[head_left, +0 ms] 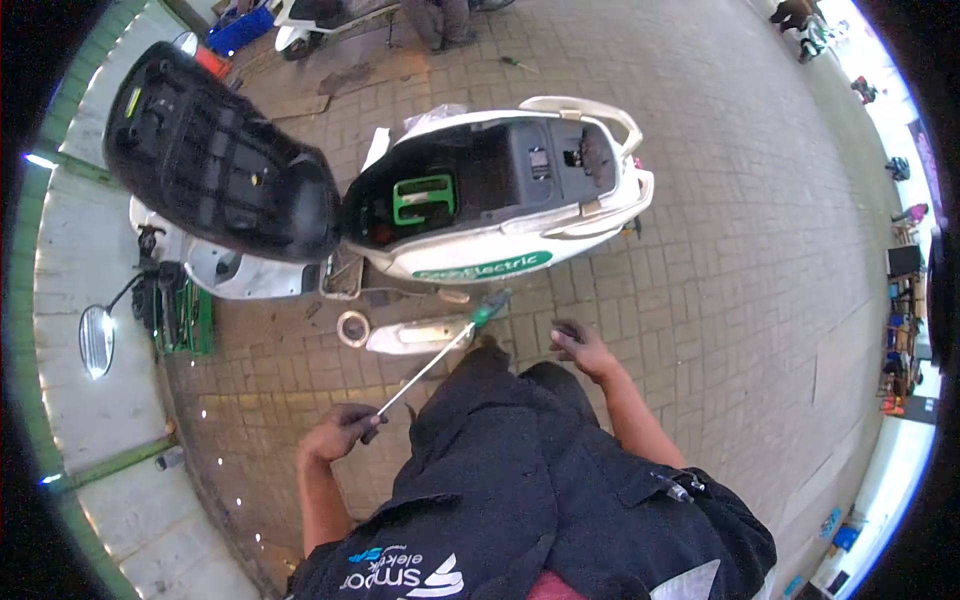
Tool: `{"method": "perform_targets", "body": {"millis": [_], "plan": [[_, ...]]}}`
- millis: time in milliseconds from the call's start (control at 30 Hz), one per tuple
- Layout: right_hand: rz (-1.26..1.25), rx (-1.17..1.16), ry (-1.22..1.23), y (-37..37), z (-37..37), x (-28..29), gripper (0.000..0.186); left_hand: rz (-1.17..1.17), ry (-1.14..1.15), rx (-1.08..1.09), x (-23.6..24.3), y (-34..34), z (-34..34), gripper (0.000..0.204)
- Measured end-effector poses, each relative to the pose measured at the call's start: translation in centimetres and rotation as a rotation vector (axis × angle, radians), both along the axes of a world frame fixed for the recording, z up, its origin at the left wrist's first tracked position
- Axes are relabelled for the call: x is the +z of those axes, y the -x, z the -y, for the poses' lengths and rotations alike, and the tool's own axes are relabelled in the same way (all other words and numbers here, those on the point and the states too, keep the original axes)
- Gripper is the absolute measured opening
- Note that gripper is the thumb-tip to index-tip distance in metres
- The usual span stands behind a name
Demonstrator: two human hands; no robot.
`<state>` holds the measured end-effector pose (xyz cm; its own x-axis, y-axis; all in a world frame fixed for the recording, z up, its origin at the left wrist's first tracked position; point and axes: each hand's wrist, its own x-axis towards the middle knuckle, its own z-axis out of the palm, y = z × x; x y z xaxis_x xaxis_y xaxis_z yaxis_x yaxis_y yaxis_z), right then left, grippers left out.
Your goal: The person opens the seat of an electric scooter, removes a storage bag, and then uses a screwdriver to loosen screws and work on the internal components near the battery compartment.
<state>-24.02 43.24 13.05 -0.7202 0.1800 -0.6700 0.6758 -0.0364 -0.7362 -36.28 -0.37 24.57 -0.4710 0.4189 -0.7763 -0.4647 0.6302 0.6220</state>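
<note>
In my left hand [345, 432], the fingers are closed on the tip end of a long screwdriver [432, 362]. Its green and grey handle points up and away toward the scooter. My right hand [580, 350] is off to the right over the paving with loosely bent fingers apart, holding nothing. Ahead of me stands a white electric scooter [390, 262] with its black seat [225, 160] tipped up to the left. The storage well [490, 165] beneath is exposed, with a green frame [423, 200] inside. A white cover panel [415, 337] lies on the ground below the scooter.
A round metal ring [352, 328] lies beside the panel. At left, a green crate [200, 320] with dark contents stands near the scooter's mirror [96, 340] and a pale wall. Another screwdriver [518, 64] lies on the far paving, near a person's legs [440, 22] and a second white scooter [330, 18].
</note>
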Motion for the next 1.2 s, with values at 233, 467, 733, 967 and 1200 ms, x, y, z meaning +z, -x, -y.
{"method": "perform_targets", "body": {"millis": [233,467,733,967,1200], "plan": [[-0.516,-0.820,0.645,11.5,-7.6,9.2,0.052,-0.228,-0.204,-0.400,1.6,7.1,-19.0,0.033],[-0.888,-0.798,0.829,14.4,-27.5,12.4,0.046,-0.339,-0.280,-0.373,0.0,12.0,-34.4,0.035],[-0.640,-0.433,-0.008,18.6,-30.9,15.1,0.051,0.049,-0.397,0.298,-9.2,14.2,-36.2,0.028],[-0.654,0.132,-0.137,19.9,-23.6,14.3,0.037,0.665,-0.668,1.356,-19.5,13.3,-35.9,0.016],[-0.617,0.280,-0.263,19.0,-18.6,14.2,0.040,0.734,-0.760,1.245,-21.3,15.2,-36.8,0.010]]}}
